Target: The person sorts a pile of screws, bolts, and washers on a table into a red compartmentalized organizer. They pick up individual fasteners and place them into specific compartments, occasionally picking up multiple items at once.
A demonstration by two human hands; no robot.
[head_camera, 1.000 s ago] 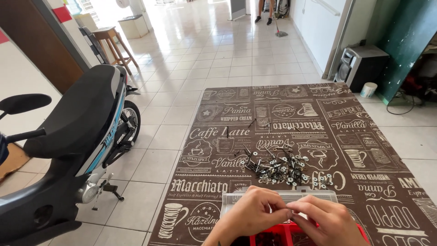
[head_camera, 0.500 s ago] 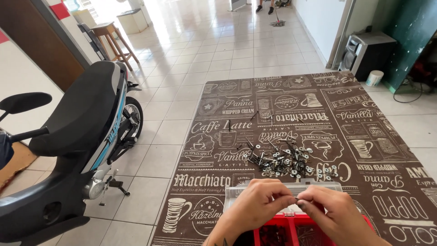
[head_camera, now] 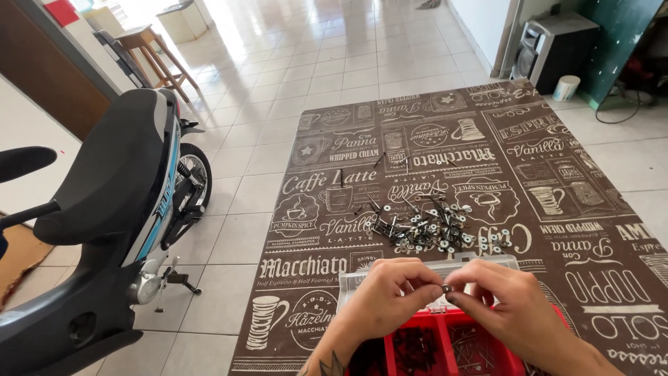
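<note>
A red compartment box (head_camera: 445,348) with a clear lid (head_camera: 424,268) lies near, at the bottom centre; a brown mat (head_camera: 557,181) printed with white label-like coffee emblems spreads under it; a small white tub (head_camera: 566,88) stands far right beside a grey speaker (head_camera: 550,45).

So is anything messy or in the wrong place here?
Yes: a heap of loose screws and washers lies scattered on the brown printed mat, outside the red compartment box the hands work over. Also, a scooter stands indoors on the tiled floor.
</note>
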